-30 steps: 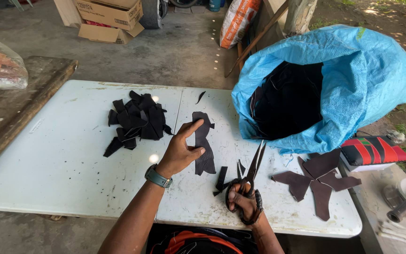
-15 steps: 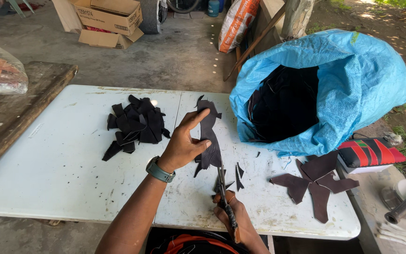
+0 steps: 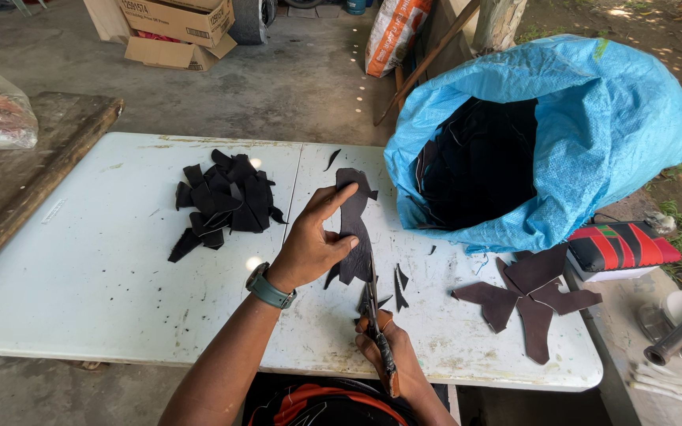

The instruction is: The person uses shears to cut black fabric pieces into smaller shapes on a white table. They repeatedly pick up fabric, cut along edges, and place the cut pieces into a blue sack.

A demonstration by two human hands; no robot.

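Dark leather, a long irregular piece, lies flat on the white folding table just in front of the open mouth of a blue woven sack. The left hand presses on it from the left side: the index finger stretches out along the top part of the piece, the thumb touches its left edge lower down, and the other fingers curl loosely underneath the palm, so the hand is half open and pins the piece rather than gripping it. A grey-green watch sits on that wrist.

The right hand is closed around the handles of a pair of scissors near the table's front edge. The blades point away from the person, towards the bottom end of the leather piece, and their tips reach it or come just short; I cannot tell whether the blades are apart.

A few narrow dark offcuts lie just beside the blades. To the left, well apart from the hands, a heap of dark scraps rests on the table. To the right, near the table's corner, 4 or so brown cut shapes overlap one another. Beyond them a red, black and white pouch sits at the table's edge. Cardboard boxes stand on the concrete floor behind.
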